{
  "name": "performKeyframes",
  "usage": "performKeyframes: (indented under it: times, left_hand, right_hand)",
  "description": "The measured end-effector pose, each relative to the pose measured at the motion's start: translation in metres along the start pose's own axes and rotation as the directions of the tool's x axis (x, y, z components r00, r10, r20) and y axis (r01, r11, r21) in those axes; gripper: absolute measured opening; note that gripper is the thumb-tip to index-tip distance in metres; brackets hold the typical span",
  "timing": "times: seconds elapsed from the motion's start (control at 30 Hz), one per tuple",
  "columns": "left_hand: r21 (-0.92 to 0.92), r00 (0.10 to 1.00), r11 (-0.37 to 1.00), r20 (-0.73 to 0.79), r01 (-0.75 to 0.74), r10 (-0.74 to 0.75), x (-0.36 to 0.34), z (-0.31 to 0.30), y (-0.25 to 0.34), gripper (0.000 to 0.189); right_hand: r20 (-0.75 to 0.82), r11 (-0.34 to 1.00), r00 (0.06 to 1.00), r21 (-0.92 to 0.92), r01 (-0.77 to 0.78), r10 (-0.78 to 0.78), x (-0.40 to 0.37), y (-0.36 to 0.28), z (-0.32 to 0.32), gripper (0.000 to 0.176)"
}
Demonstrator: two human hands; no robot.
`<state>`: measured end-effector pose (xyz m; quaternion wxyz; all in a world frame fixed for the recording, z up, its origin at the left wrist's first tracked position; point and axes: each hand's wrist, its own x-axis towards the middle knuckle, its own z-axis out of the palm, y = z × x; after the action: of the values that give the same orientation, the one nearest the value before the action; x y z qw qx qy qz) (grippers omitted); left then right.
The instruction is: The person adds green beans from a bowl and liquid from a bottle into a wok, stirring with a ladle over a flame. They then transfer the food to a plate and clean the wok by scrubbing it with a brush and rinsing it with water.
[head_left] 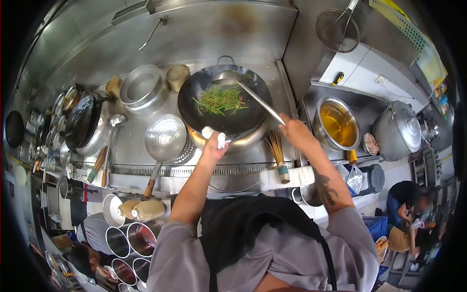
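Note:
A black wok (194,88) sits on the burner in the middle, with green stalk-like vegetables (221,100), perhaps green beans, heaped in it. At its near edge my left hand (214,147) is closed around a folded white cloth (209,132), which lies against the rim. My right hand (295,132) grips the long metal handle of a ladle (260,102). The ladle's head rests in the far part of the wok, behind the vegetables. Where the cloth meets the wok is partly hidden by my fingers.
Left of the wok lie a perforated skimmer (166,137) and stacked metal pots (141,87). A bamboo brush (277,151) stands near my right forearm. On the right are a pot of yellow oil (338,124) and a lidded pot (398,129). Other people (406,204) are behind.

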<state>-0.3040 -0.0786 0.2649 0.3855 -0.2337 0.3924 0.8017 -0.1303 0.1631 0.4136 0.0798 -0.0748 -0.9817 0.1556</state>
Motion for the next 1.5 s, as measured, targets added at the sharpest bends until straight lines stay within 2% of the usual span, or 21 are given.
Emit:
performKeyframes:
  times: [0.07,0.13,0.27,0.37,0.43,0.57,0.7,0.8,0.87,0.9,0.97,1.07,1.1,1.2,1.23,1.27,1.3,1.33,1.37,1.43,1.5]
  left_hand:
    - [0.001,1.000,1.000,0.016,0.005,-0.005,0.014,-0.005,-0.001,0.013]
    - [0.010,0.999,1.000,0.027,0.021,-0.021,0.024,-0.010,-0.003,0.014]
    - [0.002,0.998,0.999,0.044,0.054,-0.054,0.029,-0.014,-0.001,0.015]
    - [-0.013,0.998,0.999,0.037,0.045,-0.044,0.024,-0.010,-0.002,0.014]
    - [-0.016,0.999,0.999,0.042,0.034,-0.034,0.026,-0.011,-0.004,0.014]
    - [-0.018,0.998,0.999,0.047,0.046,-0.045,0.026,-0.011,-0.003,0.014]
    - [-0.013,0.996,0.998,0.076,0.054,-0.053,0.027,-0.011,-0.001,0.014]
    - [-0.036,0.998,0.998,0.041,0.053,-0.051,0.024,-0.009,0.001,0.013]
    - [-0.041,0.997,0.998,0.060,0.057,-0.054,0.022,-0.010,0.002,0.013]
    - [-0.047,0.997,0.997,0.055,0.057,-0.054,0.018,-0.013,-0.002,0.013]
    - [-0.098,0.999,0.995,0.036,-0.004,0.007,-0.004,-0.003,-0.009,0.014]
    - [-0.023,0.992,0.993,0.061,0.112,-0.111,-0.097,0.007,-0.030,0.012]
    - [-0.010,0.992,0.994,0.060,0.109,-0.108,-0.129,0.013,-0.030,0.012]
    - [-0.082,0.995,0.992,-0.026,0.098,-0.100,-0.117,0.016,-0.026,0.014]
    - [-0.059,0.984,0.998,0.177,-0.020,0.030,-0.081,0.007,-0.013,0.015]
    - [-0.052,0.917,0.989,0.370,-0.142,0.151,-0.058,-0.005,-0.006,0.017]
    - [-0.073,0.988,0.994,0.122,-0.086,0.094,-0.066,0.003,-0.010,0.019]
    - [-0.074,0.999,0.997,0.043,0.031,-0.028,-0.062,-0.010,-0.024,0.018]
    - [-0.036,0.999,0.999,0.048,0.027,-0.026,-0.095,0.000,-0.029,0.016]
    - [-0.018,0.996,0.999,0.074,0.049,-0.048,-0.153,0.021,-0.032,0.014]
    - [-0.079,0.994,0.992,0.058,0.095,-0.091,-0.132,0.025,-0.018,0.013]
  right_hand:
    - [0.002,0.989,0.990,0.039,-0.144,0.144,0.029,0.000,0.031,0.039]
    - [0.107,0.968,0.968,0.080,-0.236,0.227,0.048,-0.021,0.055,0.039]
    - [0.229,0.993,0.970,0.057,-0.100,0.085,0.017,-0.007,0.092,0.044]
    - [0.335,0.972,0.937,0.172,-0.158,0.093,-0.015,-0.009,0.033,0.045]
    - [0.318,0.980,0.927,-0.077,-0.185,0.200,-0.010,-0.001,0.018,0.040]
    - [0.153,0.965,0.972,-0.222,-0.140,0.176,0.023,0.000,0.066,0.036]
    - [0.201,0.982,0.965,-0.116,-0.148,0.169,0.021,-0.034,0.087,0.036]
    - [0.286,0.996,0.954,-0.037,-0.083,0.091,-0.004,-0.048,0.043,0.042]
    - [0.438,0.956,0.885,0.156,-0.247,0.158,-0.017,-0.042,0.002,0.043]
    - [0.444,0.957,0.883,0.155,-0.245,0.154,-0.016,-0.029,0.004,0.043]
    - [0.302,0.995,0.949,-0.071,-0.073,0.091,-0.012,-0.006,0.017,0.037]
    - [0.224,0.975,0.969,-0.215,-0.054,0.103,-0.009,-0.006,0.024,0.038]
    - [0.147,0.999,0.989,-0.042,0.025,-0.018,-0.014,-0.016,0.008,0.039]
    - [0.195,0.998,0.979,-0.012,0.060,-0.057,-0.025,-0.028,-0.011,0.040]
    - [0.273,0.999,0.962,-0.017,0.033,-0.027,-0.028,-0.034,-0.019,0.042]
    - [0.284,0.999,0.958,-0.012,0.033,-0.028,-0.040,-0.039,-0.030,0.042]
    - [0.369,0.998,0.928,0.046,0.047,-0.060,-0.054,-0.043,-0.045,0.043]
    - [0.421,0.993,0.901,0.088,0.076,-0.106,-0.050,-0.039,-0.064,0.045]
    - [0.397,0.993,0.910,0.084,0.088,-0.114,-0.048,-0.033,-0.076,0.045]
    - [0.496,0.938,0.821,0.322,0.129,-0.283,-0.058,-0.020,-0.084,0.049]
    - [0.453,0.954,0.854,0.260,0.149,-0.256,-0.040,0.012,-0.043,0.046]
